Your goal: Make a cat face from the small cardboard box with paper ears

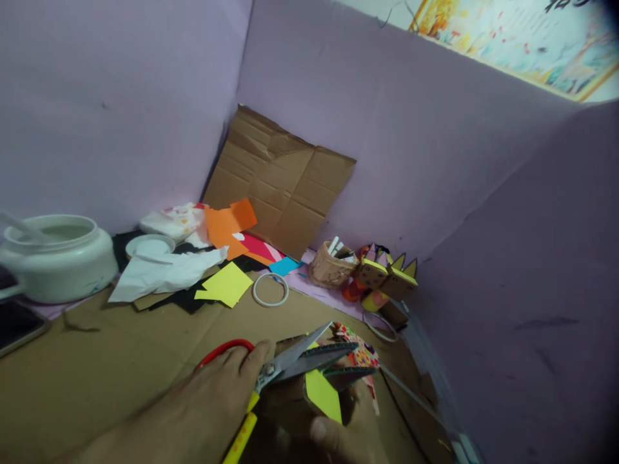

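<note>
Spiked card (351, 379): in my hands, over the near edge of the bench (145, 361), right of its middle.
Left hand (213, 393): closed round the handles of the scissors (269, 370); blades wide apart, beside the spikes. Cannot tell if they touch.
Right hand (360, 428): holding the spiked card from below, thumb by the yellow paper (323, 394).
Done: spikes stand cut to points; yellow paper lies on one face.
Left, as I judge: trimming seems only part way; the spikes' near faces look dark and uncovered.
Patterned paper (365, 356): just beyond the spikes; cannot tell if attached.
Far side: two spiked figures (400, 283) (373, 274) beside the basket (329, 269), looking further along than mine.
Spare stock: yellow sheet (227, 283), a corner cut away, beside the ring (270, 305).
</note>
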The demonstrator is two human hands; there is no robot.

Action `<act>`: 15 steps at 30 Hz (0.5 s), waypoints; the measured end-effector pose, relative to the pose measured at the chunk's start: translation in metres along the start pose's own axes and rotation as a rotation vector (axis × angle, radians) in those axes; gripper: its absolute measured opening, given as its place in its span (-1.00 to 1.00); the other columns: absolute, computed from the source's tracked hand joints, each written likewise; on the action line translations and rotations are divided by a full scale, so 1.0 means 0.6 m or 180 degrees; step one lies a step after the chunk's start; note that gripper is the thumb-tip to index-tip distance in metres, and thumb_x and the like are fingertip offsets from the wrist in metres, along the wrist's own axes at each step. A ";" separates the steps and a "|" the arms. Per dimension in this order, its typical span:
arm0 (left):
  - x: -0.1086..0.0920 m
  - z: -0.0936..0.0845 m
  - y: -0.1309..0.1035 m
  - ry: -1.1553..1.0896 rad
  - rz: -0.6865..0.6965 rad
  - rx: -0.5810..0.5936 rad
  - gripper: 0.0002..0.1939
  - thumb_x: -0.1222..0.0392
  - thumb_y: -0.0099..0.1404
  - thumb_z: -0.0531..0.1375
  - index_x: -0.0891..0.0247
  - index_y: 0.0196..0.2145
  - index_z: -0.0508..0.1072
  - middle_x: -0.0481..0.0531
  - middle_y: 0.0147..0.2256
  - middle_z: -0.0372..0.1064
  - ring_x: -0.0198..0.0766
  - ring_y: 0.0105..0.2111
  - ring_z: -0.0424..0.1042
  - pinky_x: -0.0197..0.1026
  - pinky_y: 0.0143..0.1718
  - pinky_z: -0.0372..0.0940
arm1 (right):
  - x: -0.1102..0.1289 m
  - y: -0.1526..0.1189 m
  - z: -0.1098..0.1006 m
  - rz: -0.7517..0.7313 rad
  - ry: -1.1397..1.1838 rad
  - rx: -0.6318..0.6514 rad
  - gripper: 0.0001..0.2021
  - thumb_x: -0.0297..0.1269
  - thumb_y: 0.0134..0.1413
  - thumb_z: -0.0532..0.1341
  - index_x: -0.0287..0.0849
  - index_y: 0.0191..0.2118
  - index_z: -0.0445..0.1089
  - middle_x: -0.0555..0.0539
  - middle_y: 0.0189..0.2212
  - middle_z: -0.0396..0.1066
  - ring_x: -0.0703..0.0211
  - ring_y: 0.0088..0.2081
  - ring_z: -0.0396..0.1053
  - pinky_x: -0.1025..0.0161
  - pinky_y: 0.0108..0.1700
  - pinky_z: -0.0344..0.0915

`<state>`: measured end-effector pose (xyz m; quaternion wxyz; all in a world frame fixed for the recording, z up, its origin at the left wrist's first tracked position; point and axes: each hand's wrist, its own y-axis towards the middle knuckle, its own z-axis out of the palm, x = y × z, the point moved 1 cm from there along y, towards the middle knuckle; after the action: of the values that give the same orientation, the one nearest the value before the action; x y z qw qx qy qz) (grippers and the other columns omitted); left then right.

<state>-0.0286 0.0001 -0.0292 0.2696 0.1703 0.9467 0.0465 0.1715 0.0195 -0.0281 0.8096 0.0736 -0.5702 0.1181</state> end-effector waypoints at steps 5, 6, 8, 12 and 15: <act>0.007 0.023 0.000 0.0328 -0.0083 0.0079 -0.23 0.45 0.10 -0.08 0.15 0.28 0.17 0.24 -0.04 0.48 0.10 -0.14 0.50 0.04 -0.26 0.45 | 0.001 -0.001 0.005 0.0028 0.0048 -0.0001 -0.11 -0.03 -0.57 0.55 -0.06 0.06 0.33 -0.22 -0.07 0.52 -0.35 0.01 0.43 -0.15 0.08 0.28; 0.007 0.025 0.000 0.0344 -0.0095 0.0063 -0.24 0.45 0.11 -0.09 0.15 0.28 0.19 0.24 -0.04 0.48 0.10 -0.14 0.51 0.03 -0.24 0.45 | 0.001 -0.001 0.007 0.0008 0.0067 0.0020 -0.10 -0.03 -0.57 0.55 -0.06 0.07 0.32 -0.22 -0.08 0.53 -0.36 0.01 0.43 -0.16 0.08 0.28; 0.006 0.029 0.000 0.0406 -0.0083 0.0083 -0.24 0.46 0.11 -0.08 0.13 0.28 0.18 0.23 -0.03 0.48 0.09 -0.12 0.50 0.02 -0.21 0.45 | 0.001 -0.001 0.008 0.0012 0.0098 0.0039 -0.06 -0.03 -0.58 0.55 -0.05 0.10 0.30 -0.23 -0.10 0.53 -0.38 0.00 0.43 -0.18 0.06 0.29; 0.005 0.031 0.000 0.0575 -0.0058 0.0142 -0.22 0.49 0.12 -0.08 0.16 0.31 0.12 0.28 0.01 0.45 0.08 -0.12 0.50 0.03 -0.19 0.45 | -0.003 -0.003 0.005 0.0124 0.0131 -0.0034 -0.02 -0.05 -0.61 0.57 -0.03 0.12 0.27 -0.21 -0.08 0.53 -0.36 0.01 0.43 -0.15 0.09 0.27; 0.006 0.031 0.000 0.0647 0.0012 0.0200 -0.24 0.52 0.15 -0.12 0.22 0.31 0.12 0.33 0.04 0.42 0.08 -0.08 0.49 0.06 -0.14 0.44 | -0.006 -0.005 0.002 0.0174 0.0175 0.0027 -0.03 -0.05 -0.58 0.56 -0.02 0.13 0.27 -0.20 -0.05 0.52 -0.34 0.02 0.43 -0.15 0.10 0.26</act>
<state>-0.0216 0.0013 -0.0467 0.1666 0.1749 0.9698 0.0343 0.1702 0.0161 -0.0313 0.8211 0.0583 -0.5491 0.1445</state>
